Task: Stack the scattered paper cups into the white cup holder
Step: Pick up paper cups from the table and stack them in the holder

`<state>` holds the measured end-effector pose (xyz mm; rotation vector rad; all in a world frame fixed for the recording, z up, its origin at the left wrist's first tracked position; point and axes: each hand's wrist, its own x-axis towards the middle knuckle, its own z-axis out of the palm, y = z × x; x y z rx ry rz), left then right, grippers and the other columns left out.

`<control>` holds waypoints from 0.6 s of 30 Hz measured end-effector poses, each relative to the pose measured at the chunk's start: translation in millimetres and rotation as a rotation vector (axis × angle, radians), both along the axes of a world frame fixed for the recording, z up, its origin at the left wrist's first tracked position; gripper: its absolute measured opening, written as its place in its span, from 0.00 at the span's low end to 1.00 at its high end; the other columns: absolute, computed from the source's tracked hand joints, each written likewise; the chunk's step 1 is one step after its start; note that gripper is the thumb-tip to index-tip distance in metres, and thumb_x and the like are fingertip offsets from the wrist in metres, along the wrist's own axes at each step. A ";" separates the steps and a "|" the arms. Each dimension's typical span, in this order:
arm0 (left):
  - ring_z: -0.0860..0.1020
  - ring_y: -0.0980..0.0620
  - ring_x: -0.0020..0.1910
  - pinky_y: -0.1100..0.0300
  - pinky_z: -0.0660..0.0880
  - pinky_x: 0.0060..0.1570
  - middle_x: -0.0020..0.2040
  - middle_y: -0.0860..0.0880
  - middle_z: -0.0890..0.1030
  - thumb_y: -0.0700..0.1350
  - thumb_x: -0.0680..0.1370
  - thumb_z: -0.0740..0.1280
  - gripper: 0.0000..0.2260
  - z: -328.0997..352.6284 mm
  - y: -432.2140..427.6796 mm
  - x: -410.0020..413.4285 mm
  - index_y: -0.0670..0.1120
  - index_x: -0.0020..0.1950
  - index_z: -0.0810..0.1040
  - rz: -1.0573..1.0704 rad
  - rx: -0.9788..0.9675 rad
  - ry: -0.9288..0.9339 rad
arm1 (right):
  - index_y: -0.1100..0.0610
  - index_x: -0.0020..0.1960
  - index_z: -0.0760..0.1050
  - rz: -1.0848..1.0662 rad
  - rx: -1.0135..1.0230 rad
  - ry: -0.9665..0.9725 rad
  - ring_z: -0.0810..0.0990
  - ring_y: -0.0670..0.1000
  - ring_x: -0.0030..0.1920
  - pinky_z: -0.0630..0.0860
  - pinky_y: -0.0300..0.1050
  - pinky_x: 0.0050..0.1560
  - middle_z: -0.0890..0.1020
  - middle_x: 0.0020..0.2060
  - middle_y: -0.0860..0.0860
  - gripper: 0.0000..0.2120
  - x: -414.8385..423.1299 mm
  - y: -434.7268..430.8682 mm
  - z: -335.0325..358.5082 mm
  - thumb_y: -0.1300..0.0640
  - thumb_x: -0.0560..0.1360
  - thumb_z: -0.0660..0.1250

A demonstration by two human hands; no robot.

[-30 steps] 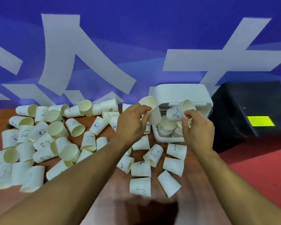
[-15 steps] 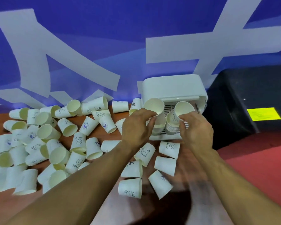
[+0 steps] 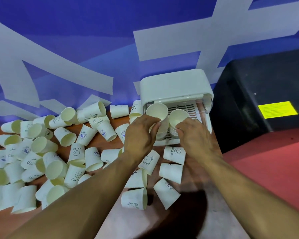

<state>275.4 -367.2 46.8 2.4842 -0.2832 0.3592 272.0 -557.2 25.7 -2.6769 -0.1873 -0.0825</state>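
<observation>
Cup [image 3: 156,110] in left hand [image 3: 140,137] and cup [image 3: 179,116] in right hand [image 3: 195,137], both pinched, lower onto holder [image 3: 174,83] stacks than before.

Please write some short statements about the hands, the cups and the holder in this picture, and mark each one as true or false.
1. Each hand holds a paper cup at the white cup holder. True: the left hand grips the left cup, and the right hand grips the right cup.
2. The holder stands at the left end of the table. False: it stands on the right, beside the black box.
3. Most scattered cups lie to the left of the hands. True.
4. The black box carries a red label. False: it is a yellow label.
</observation>
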 end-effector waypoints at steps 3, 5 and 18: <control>0.79 0.50 0.46 0.54 0.77 0.43 0.48 0.51 0.83 0.48 0.80 0.67 0.06 -2.1 1.4 0.0 0.48 0.51 0.83 -0.006 0.014 0.019 | 0.58 0.45 0.82 0.006 -0.026 0.009 0.74 0.57 0.43 0.75 0.52 0.35 0.79 0.42 0.54 0.06 5.5 2.9 -11.0 0.60 0.75 0.66; 0.79 0.51 0.46 0.54 0.77 0.43 0.48 0.51 0.83 0.48 0.80 0.67 0.07 -3.0 2.0 0.5 0.49 0.52 0.83 -0.005 0.024 0.032 | 0.59 0.44 0.82 0.015 -0.049 0.031 0.74 0.57 0.42 0.73 0.49 0.35 0.79 0.42 0.54 0.05 8.8 4.4 -17.0 0.62 0.74 0.67; 0.79 0.50 0.45 0.57 0.75 0.41 0.46 0.49 0.83 0.46 0.78 0.69 0.05 -9.5 5.1 0.7 0.47 0.50 0.83 -0.008 0.053 -0.010 | 0.60 0.37 0.82 -0.066 -0.007 0.034 0.75 0.58 0.38 0.62 0.41 0.33 0.78 0.37 0.55 0.07 16.2 7.2 -30.6 0.70 0.65 0.70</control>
